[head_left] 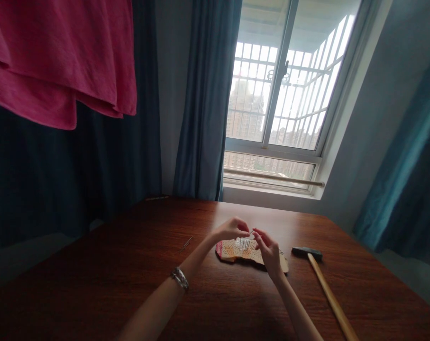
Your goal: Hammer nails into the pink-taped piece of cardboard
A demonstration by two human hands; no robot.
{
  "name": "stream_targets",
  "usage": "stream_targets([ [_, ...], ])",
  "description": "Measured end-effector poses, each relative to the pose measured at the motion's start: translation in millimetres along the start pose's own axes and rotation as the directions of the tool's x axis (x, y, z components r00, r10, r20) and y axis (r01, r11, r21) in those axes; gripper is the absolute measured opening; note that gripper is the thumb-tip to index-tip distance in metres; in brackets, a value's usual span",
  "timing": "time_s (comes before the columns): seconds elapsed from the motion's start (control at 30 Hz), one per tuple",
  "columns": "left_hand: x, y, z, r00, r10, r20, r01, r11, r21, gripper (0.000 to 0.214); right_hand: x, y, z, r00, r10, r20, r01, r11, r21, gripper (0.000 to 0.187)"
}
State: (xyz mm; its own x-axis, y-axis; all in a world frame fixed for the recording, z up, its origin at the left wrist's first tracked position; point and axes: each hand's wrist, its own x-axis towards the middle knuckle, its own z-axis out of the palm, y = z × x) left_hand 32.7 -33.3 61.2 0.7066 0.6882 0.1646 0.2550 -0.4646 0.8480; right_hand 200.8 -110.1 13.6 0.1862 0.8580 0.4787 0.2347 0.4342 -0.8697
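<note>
My left hand [232, 229] and my right hand [267, 245] meet above a patterned, irregular-edged board [229, 253]. Both are pinched closed. Between their fingertips sits a small thin metal piece that looks like a nail [251, 232]; its finer detail is too small to make out. Several nails [243, 244] stand in a cluster on the board below. A silver bracelet [179, 278] circles my left wrist.
To the right lies a hammer [307, 254] with a dark head and long wooden handle. Thin metal pieces [187, 243] rest left of the board on the brown wooden table [94, 284]. Beyond are blue curtains [204, 104], a window and a hanging pink cloth [65, 61].
</note>
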Motion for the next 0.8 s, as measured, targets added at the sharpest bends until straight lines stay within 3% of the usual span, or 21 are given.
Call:
stream_targets([
  [0.17,3,-4,21.7,0.999,0.042,-0.024,-0.041,0.998,0.053,0.029,4,8,-4,1.000,0.014,-0.010,-0.014,1.000,0.005,0.037],
  [0.27,5,-10,21.8,0.997,0.071,-0.033,-0.068,0.994,0.084,0.028,6,15,-7,1.000,0.023,-0.002,-0.023,1.000,-0.004,0.037],
  [0.33,7,-18,17.8,0.991,0.086,-0.100,-0.078,0.994,0.082,0.029,8,22,-10,0.999,0.033,-0.041,-0.034,0.999,-0.034,0.038],
  [0.4,8,-29,13.6,0.977,0.051,-0.206,-0.051,0.999,0.007,0.033,11,31,-14,0.996,0.037,-0.086,-0.044,0.995,-0.084,0.040],
  [0.47,9,-42,12.2,0.957,-0.043,-0.288,-0.008,0.985,-0.174,0.038,14,41,-16,0.995,0.040,-0.096,-0.053,0.989,-0.136,0.040],
  [0.6,9,-62,23.8,0.937,-0.174,-0.303,-0.020,0.838,-0.545,0.048,17,58,-13,0.999,0.021,-0.044,-0.029,0.980,-0.199,0.035],
  [0.7,10,-69,38.9,0.944,-0.177,-0.277,-0.032,0.790,-0.612,0.050,16,64,-8,1.000,0.004,-0.001,-0.004,0.975,-0.222,0.033],
  [0.8,14,-73,48.6,0.948,-0.179,-0.262,0.007,0.837,-0.547,0.052,15,68,-6,1.000,-0.006,0.016,0.009,0.973,-0.232,0.031],
])
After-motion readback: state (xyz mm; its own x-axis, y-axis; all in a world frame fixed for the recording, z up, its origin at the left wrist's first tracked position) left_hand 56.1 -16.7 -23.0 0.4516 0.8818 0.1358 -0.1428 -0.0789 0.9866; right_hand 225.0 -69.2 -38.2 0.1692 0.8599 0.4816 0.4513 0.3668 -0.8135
